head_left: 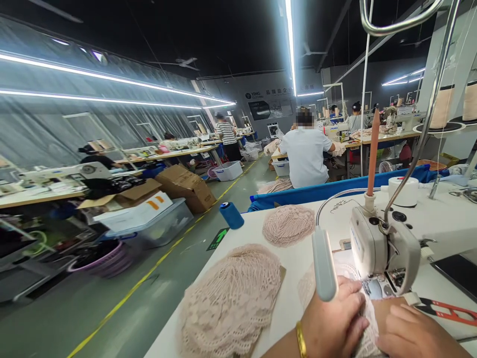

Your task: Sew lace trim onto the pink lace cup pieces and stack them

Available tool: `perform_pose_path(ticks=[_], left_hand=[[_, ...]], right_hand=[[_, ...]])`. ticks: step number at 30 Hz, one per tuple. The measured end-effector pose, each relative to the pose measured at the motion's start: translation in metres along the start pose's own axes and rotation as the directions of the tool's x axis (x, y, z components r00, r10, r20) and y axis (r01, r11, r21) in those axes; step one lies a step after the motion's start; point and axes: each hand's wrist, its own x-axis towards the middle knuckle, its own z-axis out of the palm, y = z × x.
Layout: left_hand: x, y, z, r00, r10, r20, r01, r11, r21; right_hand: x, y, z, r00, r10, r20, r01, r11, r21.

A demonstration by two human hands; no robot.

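Pale pink lace fabric (369, 330) lies under the head of a white sewing machine (368, 243). On its left side, the fingers of my left hand (335, 313) are closed over the lace, close to the presser foot; a gold bracelet circles that wrist. My right hand (413, 330) has its fingers curled at the lace's right edge, beside a flat tan patch (389, 313). A grey lamp (325, 263) on a bendable neck partly covers my left hand. Red-handled thread snips (447, 311) lie near my right hand.
Two stacks of lace pieces, a large one (231, 298) and a smaller one (288, 224), rest on the white table left of the machine. A blue thread cone (231, 215) stands at the table's edge. A dark phone (456, 273) lies right. Ahead, a person in white (307, 154) sits working.
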Motion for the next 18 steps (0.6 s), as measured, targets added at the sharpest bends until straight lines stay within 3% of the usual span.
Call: perform_pose_path(ticks=[13, 18], left_hand=[[0.002, 0.008, -0.001, 1.0, -0.007, 0.012, 0.007, 0.999, 0.043], [0.004, 0.009, -0.001, 1.0, 0.002, 0.004, -0.002, 0.999, 0.042]], right_hand=[[0.005, -0.004, -0.011, 0.996, -0.021, -0.091, 0.016, 0.998, -0.058], [0.006, -0.005, -0.011, 0.998, -0.022, -0.067, 0.017, 0.996, -0.083]])
